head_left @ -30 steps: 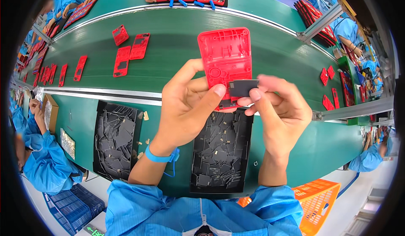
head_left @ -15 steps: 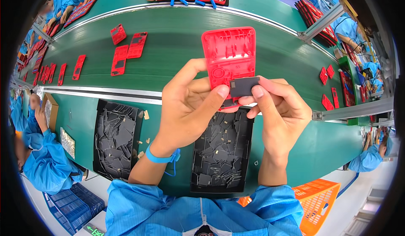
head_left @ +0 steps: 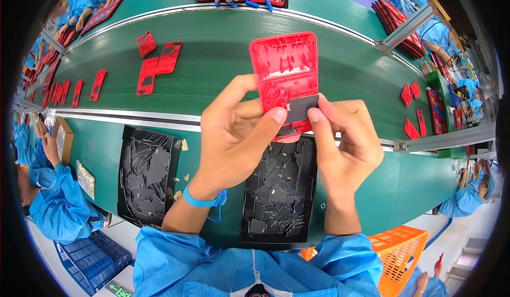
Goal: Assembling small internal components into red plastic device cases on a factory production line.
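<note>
The left hand's grip (head_left: 231,135) holds a red plastic shell (head_left: 287,55), its hollow side showing. The right hand's grip (head_left: 348,145) pinches a dark flat piece (head_left: 300,109) over the shell's lower half. On the green surface (head_left: 382,191), a black tray (head_left: 273,239) and a second tray (head_left: 170,179) carry similar pieces (head_left: 279,196); more red parts (head_left: 146,76) lie on the green belt (head_left: 212,47) beyond.

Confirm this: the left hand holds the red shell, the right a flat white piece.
Wrong on colour: the head view shows the flat piece in the right hand is dark, not white. The left hand does hold the red shell.
</note>
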The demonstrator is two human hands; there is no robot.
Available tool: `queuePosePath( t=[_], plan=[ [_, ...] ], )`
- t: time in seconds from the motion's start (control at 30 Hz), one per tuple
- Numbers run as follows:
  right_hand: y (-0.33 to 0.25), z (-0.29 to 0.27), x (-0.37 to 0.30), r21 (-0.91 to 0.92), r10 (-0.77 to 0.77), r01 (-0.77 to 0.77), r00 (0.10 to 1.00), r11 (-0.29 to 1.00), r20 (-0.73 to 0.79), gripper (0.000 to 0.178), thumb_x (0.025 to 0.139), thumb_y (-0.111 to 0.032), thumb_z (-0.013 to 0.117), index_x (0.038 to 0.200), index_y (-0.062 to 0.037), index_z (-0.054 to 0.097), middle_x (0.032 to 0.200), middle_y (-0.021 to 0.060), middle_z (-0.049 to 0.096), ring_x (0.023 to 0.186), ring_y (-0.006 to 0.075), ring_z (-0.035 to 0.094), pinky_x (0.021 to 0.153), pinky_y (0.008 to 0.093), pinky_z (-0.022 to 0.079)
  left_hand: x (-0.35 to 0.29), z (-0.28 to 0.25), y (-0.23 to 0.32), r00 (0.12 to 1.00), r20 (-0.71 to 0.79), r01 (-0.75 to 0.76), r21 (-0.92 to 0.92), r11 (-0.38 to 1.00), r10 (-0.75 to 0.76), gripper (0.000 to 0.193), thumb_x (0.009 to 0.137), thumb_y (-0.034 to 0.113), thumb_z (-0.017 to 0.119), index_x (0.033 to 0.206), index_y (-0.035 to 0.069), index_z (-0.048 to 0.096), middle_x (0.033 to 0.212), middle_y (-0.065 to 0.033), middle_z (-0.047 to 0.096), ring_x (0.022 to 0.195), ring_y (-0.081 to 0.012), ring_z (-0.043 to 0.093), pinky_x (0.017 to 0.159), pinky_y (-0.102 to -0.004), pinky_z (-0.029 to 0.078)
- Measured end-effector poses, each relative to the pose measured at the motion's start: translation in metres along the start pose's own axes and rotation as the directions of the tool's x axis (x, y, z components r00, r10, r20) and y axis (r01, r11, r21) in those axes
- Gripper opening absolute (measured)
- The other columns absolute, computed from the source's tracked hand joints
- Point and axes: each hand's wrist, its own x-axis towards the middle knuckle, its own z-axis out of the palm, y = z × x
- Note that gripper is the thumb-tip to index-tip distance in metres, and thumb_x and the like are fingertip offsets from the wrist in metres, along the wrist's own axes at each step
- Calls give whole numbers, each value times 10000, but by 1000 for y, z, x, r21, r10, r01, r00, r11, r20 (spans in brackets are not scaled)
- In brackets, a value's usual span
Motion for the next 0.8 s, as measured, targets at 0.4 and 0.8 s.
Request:
queuePosePath(
  t=[0.4, 0.8],
  plan=[
    [11, 30, -17, -425, -390, 349, 921, 835, -12, 444, 746, 87, 808, 1183, 29, 753, 1007, 90, 621, 619, 119, 482, 484, 266, 303, -2, 2, 2, 995, -81, -47, 150, 988, 60, 342, 1014, -48, 577, 1348, -99, 522, 1186, -190, 720, 1091, -216, 701, 872, -347, 647],
    [3, -4, 4, 473, 273, -411, 902, 779, 335, 77, 909, 81, 713, 971, 36, 702, 858, 22, 654, 722, 35, 552, 643, 223, 447, -8, 10, 12, 998, -67, 29, 117, 993, -21, 380, 933, -115, 639, 1305, -111, 561, 1213, -186, 669, 1106, -228, 685, 822, -331, 670]
  ],
)
